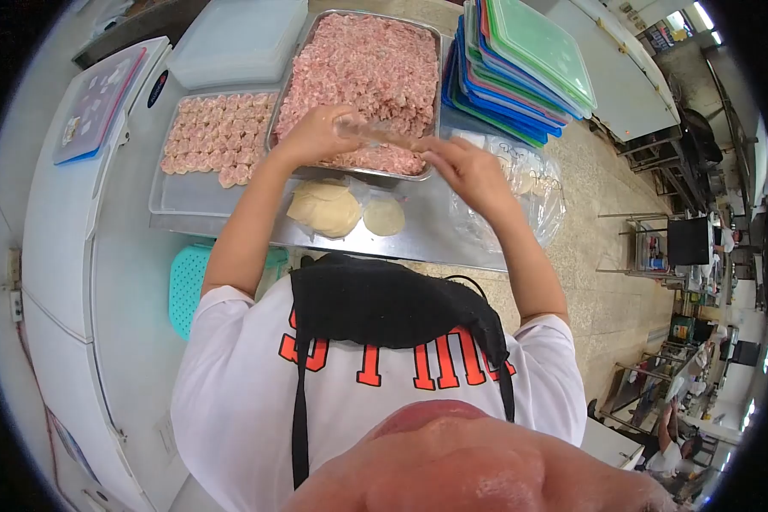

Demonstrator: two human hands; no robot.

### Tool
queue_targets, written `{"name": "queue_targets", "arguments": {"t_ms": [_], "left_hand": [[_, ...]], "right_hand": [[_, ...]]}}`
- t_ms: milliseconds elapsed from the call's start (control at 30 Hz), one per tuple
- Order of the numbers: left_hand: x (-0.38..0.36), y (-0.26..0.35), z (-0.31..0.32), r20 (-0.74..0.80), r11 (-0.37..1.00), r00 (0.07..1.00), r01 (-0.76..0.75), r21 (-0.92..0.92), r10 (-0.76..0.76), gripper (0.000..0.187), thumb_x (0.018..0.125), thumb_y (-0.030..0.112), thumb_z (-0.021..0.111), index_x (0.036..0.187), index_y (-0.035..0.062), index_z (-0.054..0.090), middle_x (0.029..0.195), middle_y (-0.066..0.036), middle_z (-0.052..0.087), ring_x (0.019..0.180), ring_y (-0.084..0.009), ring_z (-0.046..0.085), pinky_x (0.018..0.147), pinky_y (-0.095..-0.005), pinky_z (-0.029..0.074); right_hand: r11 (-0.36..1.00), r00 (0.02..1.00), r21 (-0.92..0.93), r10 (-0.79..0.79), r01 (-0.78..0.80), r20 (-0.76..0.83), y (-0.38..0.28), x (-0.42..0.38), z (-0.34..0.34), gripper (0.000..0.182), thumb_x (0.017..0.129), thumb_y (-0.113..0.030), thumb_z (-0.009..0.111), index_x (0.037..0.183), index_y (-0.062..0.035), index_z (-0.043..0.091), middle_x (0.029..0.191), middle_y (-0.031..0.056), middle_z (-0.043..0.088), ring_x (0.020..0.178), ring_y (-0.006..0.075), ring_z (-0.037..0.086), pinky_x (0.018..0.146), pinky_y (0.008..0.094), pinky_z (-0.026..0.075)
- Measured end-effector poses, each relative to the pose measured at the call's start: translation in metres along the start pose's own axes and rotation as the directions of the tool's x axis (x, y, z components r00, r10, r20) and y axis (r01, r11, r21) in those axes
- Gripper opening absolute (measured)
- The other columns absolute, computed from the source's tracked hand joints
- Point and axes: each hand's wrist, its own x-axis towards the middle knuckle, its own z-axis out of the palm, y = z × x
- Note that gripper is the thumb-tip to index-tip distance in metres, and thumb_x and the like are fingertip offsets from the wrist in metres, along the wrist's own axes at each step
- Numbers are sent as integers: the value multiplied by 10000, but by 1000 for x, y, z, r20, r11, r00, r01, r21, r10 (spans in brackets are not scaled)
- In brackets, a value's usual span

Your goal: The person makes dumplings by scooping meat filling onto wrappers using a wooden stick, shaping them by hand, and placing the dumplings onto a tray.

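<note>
Two hands over a big tray of pink meat

A person in a white shirt and a black apron is at a shiny metal bench. On the bench is a big metal tray, piled with chopped pink meat. The meat dips lower on the side near the person.

Both hands are up over the near side of the tray. Between them is a thin, see-through thing, and it is blurry. The left hand has a bent-finger grip at one end of it. The right hand has its fingertips close together at the other end. I cannot tell how tight each grip is, or just what it has hold of.

In front of the tray, near the person, is a pile of round, pale yellow wrappers. One more round wrapper lies just beside the pile.

On the left is a see-through flat tray. Little meat pieces sit in rows on its far part. A see-through box is behind it.

On the right, clear plastic bags lie near the right arm. Behind them is a tall stack of lids, green, blue and red. A turquoise basket is lower down, by the left arm.
</note>
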Motion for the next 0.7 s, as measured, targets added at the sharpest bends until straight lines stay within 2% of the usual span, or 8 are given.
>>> {"name": "queue_targets", "arguments": {"t_ms": [133,233,333,400,533,633,667,700], "left_hand": [[-4,3,-7,10,996,998,-61,66,60,327,697,242,771,914,43,630,937,-103,647,794,-195,609,761,-325,485],[-11,6,-14,16,997,997,-80,4,80,358,696,269,790,921,39,634,969,-105,641,820,-203,610,788,-320,482],[-15,1,-13,7,987,1000,13,-162,-12,388,695,282,793,969,50,645,970,-107,643,856,-209,610,807,-318,477],[-17,-7,-21,-60,997,996,71,-27,-73,405,709,285,787,1003,43,648,983,-87,650,872,-203,613,813,-312,479],[-42,-39,-51,-97,988,984,144,-58,-149,433,728,278,771,1062,36,637,963,-80,652,873,-198,616,814,-312,481],[-78,-55,-88,-341,989,934,136,57,-108,461,723,261,762,1091,27,614,892,-73,641,843,-184,612,781,-319,483],[-91,-60,-104,-333,962,903,262,-73,-271,490,711,254,763,1111,25,599,902,-85,634,849,-180,604,780,-324,479],[-105,-67,-118,-303,904,854,378,-200,-424,519,699,247,764,1131,22,585,912,-96,628,855,-175,596,779,-329,475]], "right_hand": [[1000,999,0,-18,18,-27,10,6,-2,265,893,-298,570,1081,-129,650,914,108,646,788,330,632,650,424,505],[997,999,69,21,-19,-28,-2,13,-18,275,900,-280,567,1098,-104,639,941,129,654,815,337,632,683,415,507],[977,995,187,-97,98,-13,-6,15,13,274,905,-271,567,1087,-82,647,970,154,658,879,353,623,742,410,499],[926,997,375,8,-35,75,0,24,37,283,912,-262,564,1087,-55,644,974,169,660,918,340,626,798,384,488],[822,965,506,207,-260,159,33,36,87,311,927,-257,558,1121,-23,623,932,141,678,860,245,640,777,320,477],[686,919,613,319,-392,231,49,40,120,304,924,-253,570,1123,-30,628,891,124,678,831,227,634,760,307,477],[549,830,624,411,-556,377,47,39,118,294,919,-253,582,1098,-28,645,854,85,654,803,182,602,749,285,464],[551,831,623,399,-555,387,48,37,126,294,919,-253,582,1098,-28,645,854,85,654,803,182,602,749,285,464]]}}
